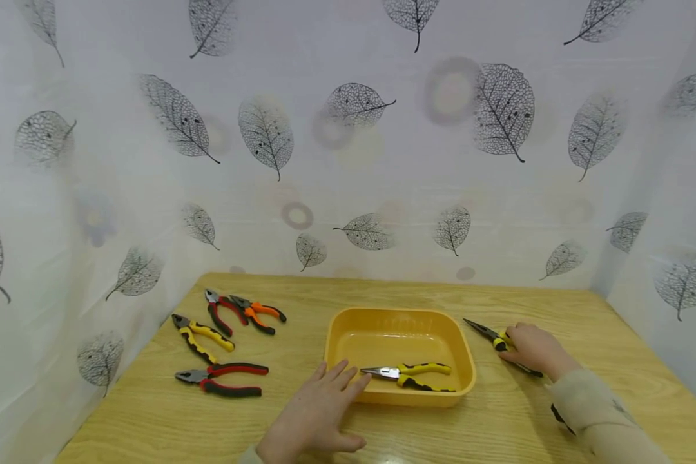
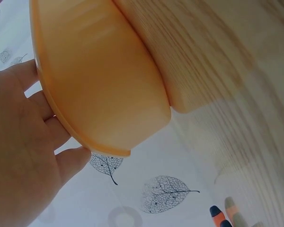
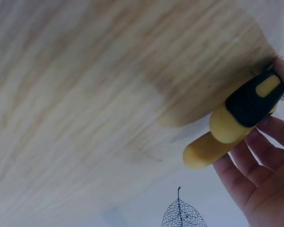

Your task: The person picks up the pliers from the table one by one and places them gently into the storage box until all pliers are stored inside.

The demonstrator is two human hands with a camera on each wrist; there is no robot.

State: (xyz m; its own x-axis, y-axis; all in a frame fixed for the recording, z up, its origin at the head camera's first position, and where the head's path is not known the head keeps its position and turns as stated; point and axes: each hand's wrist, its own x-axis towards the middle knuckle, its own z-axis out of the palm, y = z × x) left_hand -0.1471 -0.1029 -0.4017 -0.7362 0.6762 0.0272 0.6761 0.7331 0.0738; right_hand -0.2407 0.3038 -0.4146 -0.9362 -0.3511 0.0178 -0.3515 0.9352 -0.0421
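My right hand (image 1: 536, 348) grips long-nose pliers (image 1: 481, 329) with yellow and black handles, right of the yellow tray (image 1: 406, 399). Their dark jaws point up and left; in the right wrist view the handles (image 3: 248, 111) lie between thumb and fingers. My left hand (image 1: 319, 412) rests its extended fingers on the tray's left front rim, seen also against the tray wall (image 2: 104, 75) in the left wrist view. Inside the tray lie other long-nose pliers (image 1: 423, 368) with yellow and black handles, their silver tips near my left fingers.
On the table's left lie red-black pliers (image 1: 234, 368), yellow-black pliers (image 1: 209, 334), another red-black pair (image 1: 219, 314) and orange-black pliers (image 1: 261, 309). A dark piece (image 1: 562, 419) of something shows beside the right sleeve. Leaf-printed sheeting (image 1: 359, 167) encloses the table's back and sides.
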